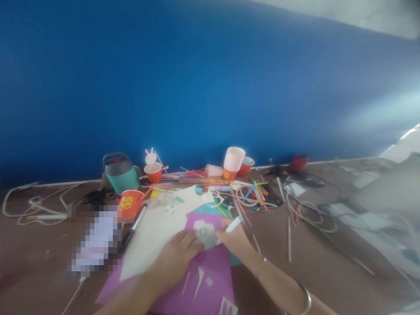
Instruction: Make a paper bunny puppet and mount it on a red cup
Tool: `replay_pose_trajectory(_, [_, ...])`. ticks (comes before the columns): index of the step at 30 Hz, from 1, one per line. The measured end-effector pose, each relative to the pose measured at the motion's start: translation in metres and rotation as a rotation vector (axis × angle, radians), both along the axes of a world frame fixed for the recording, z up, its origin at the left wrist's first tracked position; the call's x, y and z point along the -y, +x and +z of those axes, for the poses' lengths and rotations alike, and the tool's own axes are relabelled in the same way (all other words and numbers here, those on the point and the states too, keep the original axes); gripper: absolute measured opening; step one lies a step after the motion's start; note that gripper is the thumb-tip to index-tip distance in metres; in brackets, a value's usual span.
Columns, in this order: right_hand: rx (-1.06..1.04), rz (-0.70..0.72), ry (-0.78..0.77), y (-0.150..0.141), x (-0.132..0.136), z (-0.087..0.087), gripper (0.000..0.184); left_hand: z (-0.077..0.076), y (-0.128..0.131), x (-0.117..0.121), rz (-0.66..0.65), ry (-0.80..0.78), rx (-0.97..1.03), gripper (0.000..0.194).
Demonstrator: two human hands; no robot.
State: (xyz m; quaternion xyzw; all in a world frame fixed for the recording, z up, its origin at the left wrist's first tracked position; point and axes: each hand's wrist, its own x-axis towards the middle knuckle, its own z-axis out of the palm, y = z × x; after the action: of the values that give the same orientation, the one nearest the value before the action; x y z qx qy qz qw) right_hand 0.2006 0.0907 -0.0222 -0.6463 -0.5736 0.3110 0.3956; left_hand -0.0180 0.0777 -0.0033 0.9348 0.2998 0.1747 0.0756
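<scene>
The blue wall stands behind all the stuff, and I think that's why the cups sit along its foot, out of my way. The purple paper lies near me, maybe as a mat. A white sheet lies beside my work, and the green jug stands off to the left.

My left hand is half open, palm down, with loosely bent fingers on the edge of a small white paper. It looks like it stops the paper from sliding, but I can't tell if it pinches. The small paper lies on the purple paper, between my hands. My right hand is curled closed around a marker, and its green end points up and away. I can't see if the other end touches the paper.

Now I count. One jug. Three single red cups: one near the jug, one under a bunny, one behind the stack. One tall cup stack, too blurry to count inside. One pale cup on its side. Four paper scraps by my wrists.
</scene>
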Motion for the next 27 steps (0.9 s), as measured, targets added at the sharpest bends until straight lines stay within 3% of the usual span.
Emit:
replay_pose_trajectory(18, [-0.058,0.001,0.033,-0.0014,-0.0002,0.0065,0.02,0.0021,0.0003,-0.0001,-0.012,0.024,0.008,0.039])
replay_pose_trajectory(27, [0.01,-0.023,0.003,-0.0019,0.0014,0.0058,0.022,0.0009,0.0006,-0.0005,-0.009,0.002,-0.007,0.039])
